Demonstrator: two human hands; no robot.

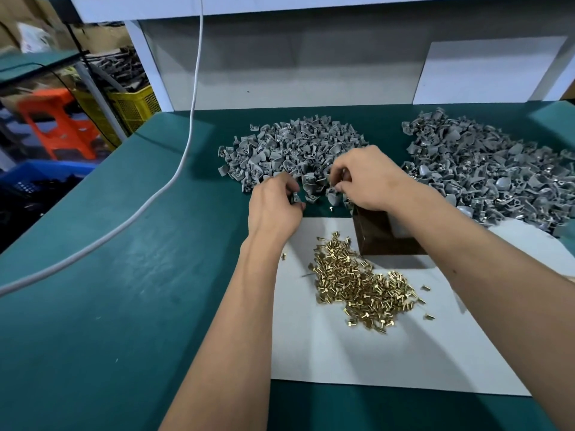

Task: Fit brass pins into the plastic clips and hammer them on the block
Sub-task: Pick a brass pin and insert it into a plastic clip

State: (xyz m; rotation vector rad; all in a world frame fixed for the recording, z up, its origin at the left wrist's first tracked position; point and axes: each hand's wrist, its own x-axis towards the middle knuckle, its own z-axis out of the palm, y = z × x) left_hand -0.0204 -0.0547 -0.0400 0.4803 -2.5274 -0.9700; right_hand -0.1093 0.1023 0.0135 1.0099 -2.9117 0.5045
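Brass pins (pixel 361 287) lie nearest; a clip (pixel 295 197) is pinched in the left grip (pixel 275 209), another apparently by the right grip (pixel 367 181). Pin-fitting is judged next.

No text, label, brand, number or sign can be read on anything in view

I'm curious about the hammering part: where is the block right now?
In the head view the dark brown block stands on the white sheet, just right of centre, under the right forearm and behind the brass pins.
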